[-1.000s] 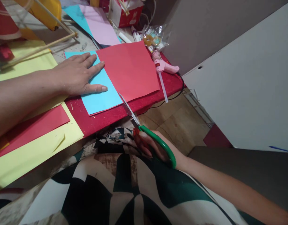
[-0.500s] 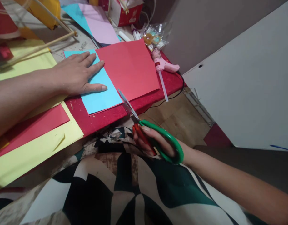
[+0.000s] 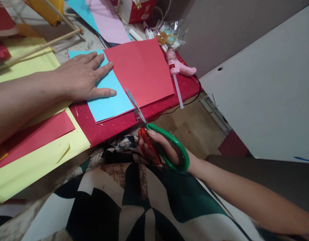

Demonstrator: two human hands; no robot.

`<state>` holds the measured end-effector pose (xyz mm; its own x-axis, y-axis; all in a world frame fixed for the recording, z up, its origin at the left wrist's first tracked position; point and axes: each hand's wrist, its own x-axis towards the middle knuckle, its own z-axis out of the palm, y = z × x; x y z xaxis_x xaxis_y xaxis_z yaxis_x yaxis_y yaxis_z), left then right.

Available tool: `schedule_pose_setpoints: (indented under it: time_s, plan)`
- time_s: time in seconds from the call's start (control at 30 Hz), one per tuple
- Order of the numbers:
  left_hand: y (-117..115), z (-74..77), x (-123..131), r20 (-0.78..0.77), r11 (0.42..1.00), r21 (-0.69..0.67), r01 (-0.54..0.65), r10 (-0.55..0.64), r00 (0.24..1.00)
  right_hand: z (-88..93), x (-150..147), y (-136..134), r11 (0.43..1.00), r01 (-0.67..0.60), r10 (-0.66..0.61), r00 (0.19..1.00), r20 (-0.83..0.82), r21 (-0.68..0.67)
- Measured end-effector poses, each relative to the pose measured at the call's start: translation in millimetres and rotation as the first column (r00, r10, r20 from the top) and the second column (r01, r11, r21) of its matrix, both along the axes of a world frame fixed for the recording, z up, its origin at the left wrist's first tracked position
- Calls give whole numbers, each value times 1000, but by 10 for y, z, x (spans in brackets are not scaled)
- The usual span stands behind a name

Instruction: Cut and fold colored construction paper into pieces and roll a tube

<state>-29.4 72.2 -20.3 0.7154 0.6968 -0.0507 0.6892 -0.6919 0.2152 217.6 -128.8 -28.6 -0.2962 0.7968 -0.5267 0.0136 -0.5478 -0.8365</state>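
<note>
My left hand [image 3: 84, 77] lies flat with fingers spread on a light blue sheet of paper [image 3: 111, 103], which rests on the red table top [image 3: 114, 125]. A red sheet [image 3: 140, 68] lies beside and partly over the blue one. My right hand [image 3: 164, 149] is closed round the green and red handles of a pair of scissors [image 3: 154, 134]. The scissor blades point up and away, reaching the boundary where the blue and red sheets meet at the table's near edge.
A pink glue gun [image 3: 178, 68] with a clear stick lies right of the red sheet. Yellow paper [image 3: 41, 157] and a red strip [image 3: 36, 135] lie at the left. Pink paper [image 3: 108, 21], a red box [image 3: 136, 10], markers, a plastic bag and wooden sticks [image 3: 41, 45] crowd the far side.
My right hand has moved the scissors up and forward, so the blades now reach further onto the paper edge. My left hand has stayed pressed on the blue sheet.
</note>
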Motion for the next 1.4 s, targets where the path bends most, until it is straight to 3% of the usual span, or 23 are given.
schedule_pose_setpoints:
  time_s: [0.4,0.67,1.03,1.3,1.4]
  plan:
    - [-35,35,17,-13,999,-36,-24,24,1000,-31,-51,-34,1000,28,-27,999,-40,9]
    - [-24,32,12,-51,1000,-5,-7,6,999,102,-24,9,994,-52,53,999,-5,94]
    - [-26,15,-12,21,998,-66,13,-12,1000,153,34,117,997,-48,47,999,-21,-60]
    - [-31,35,4,2,997,-78,10,-10,1000,174,-26,213,998,-18,21,998,53,-68]
    - [-26,40,5,-15,997,-73,5,-6,1000,146,-7,210,998,-62,64,996,65,-28]
